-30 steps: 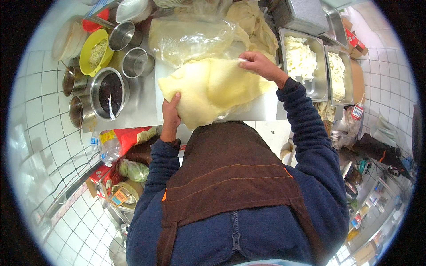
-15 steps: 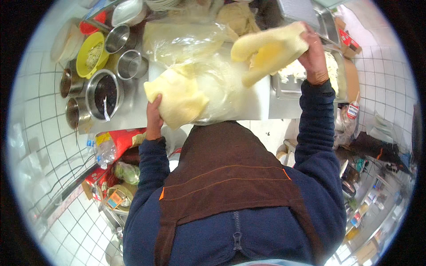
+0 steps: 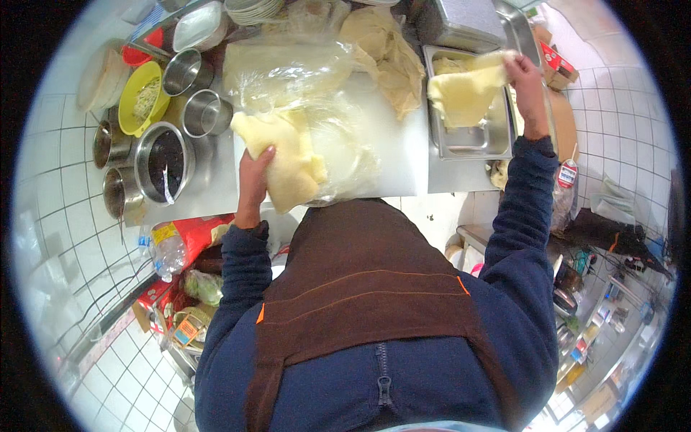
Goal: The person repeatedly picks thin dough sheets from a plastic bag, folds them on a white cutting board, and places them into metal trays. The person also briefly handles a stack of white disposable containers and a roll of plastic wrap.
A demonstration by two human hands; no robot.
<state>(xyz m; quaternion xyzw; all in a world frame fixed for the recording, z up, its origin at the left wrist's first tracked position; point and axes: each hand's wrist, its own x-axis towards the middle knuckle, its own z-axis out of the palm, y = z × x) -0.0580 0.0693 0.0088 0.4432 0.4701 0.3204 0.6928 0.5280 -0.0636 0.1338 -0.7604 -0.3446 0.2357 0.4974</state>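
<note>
My left hand [image 3: 253, 180] is closed on the left edge of a soft pale yellow sheet [image 3: 294, 173], possibly several in a stack, with the thumb on top. It overhangs the near edge of a white board [image 3: 399, 158] and lies beside crumpled clear plastic film [image 3: 342, 144]. At the right, my right hand [image 3: 527, 83] pinches the corner of another yellow sheet [image 3: 468, 93]. That sheet hangs over a rectangular steel tray [image 3: 471, 150], where some pale yellow material shows behind it. Whether the sheet touches the tray I cannot tell.
Left of the board stand steel pots [image 3: 207, 113], a bowl of dark liquid [image 3: 164, 162] and a yellow colander [image 3: 138, 86] of pale shreds. A tan cloth [image 3: 389, 50] lies at the back of the board. A grey metal box [image 3: 461, 25] stands behind the tray.
My right hand has moved right, carrying its yellow sheet from over the board to over the tray. My left hand stays on the other sheet, whose near end has shifted slightly.
</note>
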